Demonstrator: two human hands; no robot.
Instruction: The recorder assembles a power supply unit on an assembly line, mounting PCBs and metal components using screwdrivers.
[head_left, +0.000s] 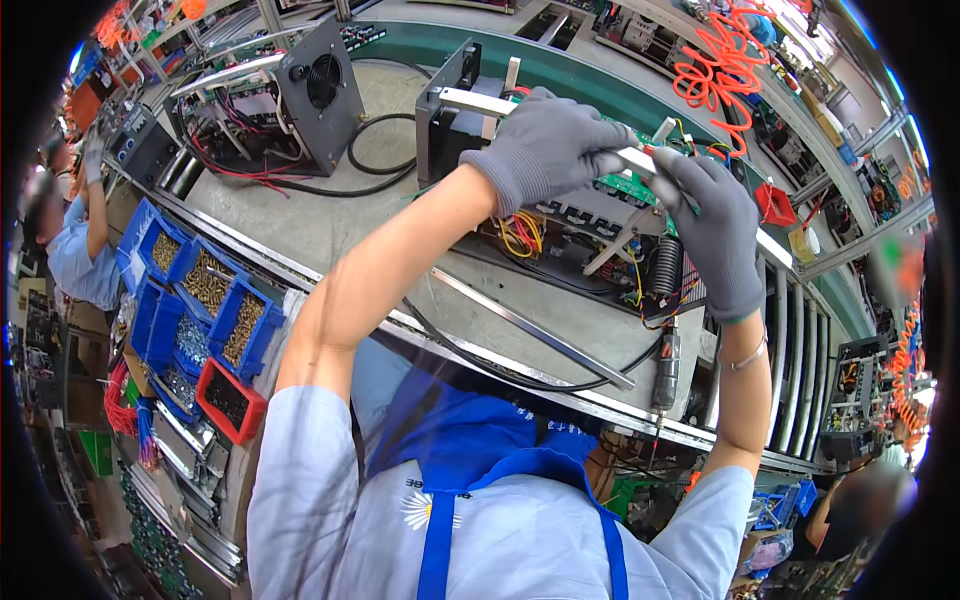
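An open electronic unit [590, 235] with a dark metal frame, circuit boards and coloured wires stands on the grey worktop in front of me. A light metal bar [470, 101] runs across its top. My left hand [545, 150], in a grey glove, reaches over the unit with its fingers closed on the bar. My right hand [718, 230], gloved too, pinches the same bar just right of the left fingertips. Gloves hide what lies under the fingertips. A dark electric screwdriver [667, 370] stands upright below my right hand, near the front edge.
A loose metal strip [530, 325] and a black cable lie between me and the unit. Another unit with a fan [265, 110] stands at left. Blue bins [245, 335] of screws and a red bin [230, 400] sit lower left. Orange coiled hoses [720, 75] hang at upper right.
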